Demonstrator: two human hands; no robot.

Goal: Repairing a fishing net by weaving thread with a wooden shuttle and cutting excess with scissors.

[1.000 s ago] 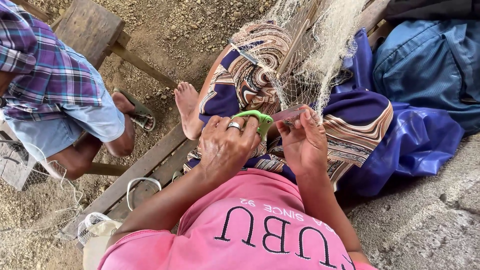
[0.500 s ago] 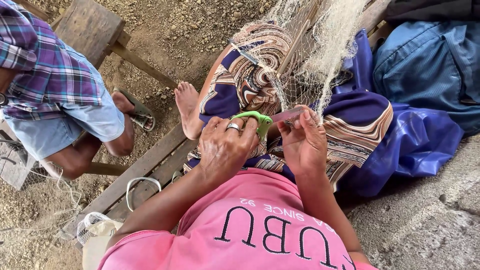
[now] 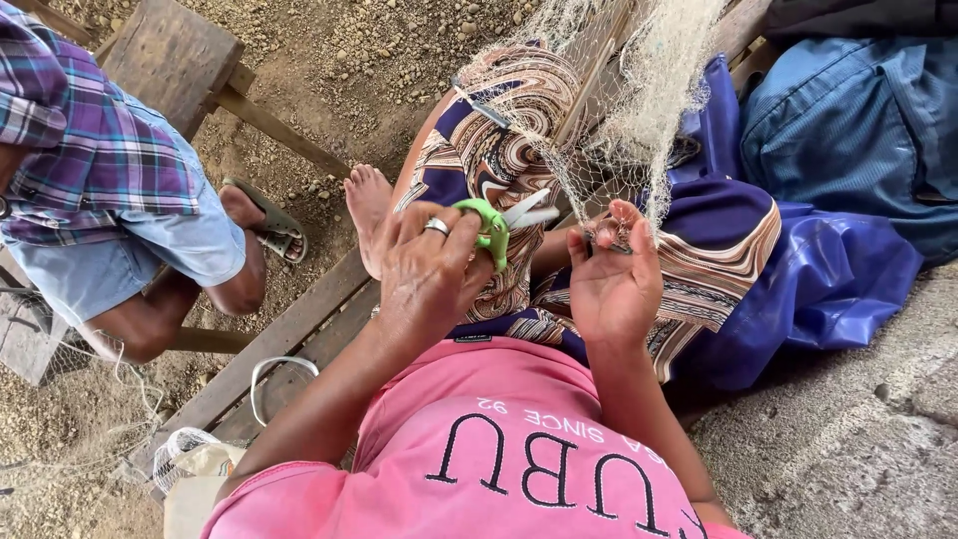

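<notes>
Green-handled scissors (image 3: 496,226), blades parted and aimed at the net, are gripped by the left hand (image 3: 427,268), fingers curled through the handles. Just right of the scissors, a strand of pale fishing net (image 3: 639,110) is pinched between the right hand's (image 3: 611,279) fingertips. Below the scissors, a patterned skirt (image 3: 499,150) is draped.

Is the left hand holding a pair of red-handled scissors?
No. The scissors in the left hand have green handles, while the right hand pinches the pale net.
</notes>
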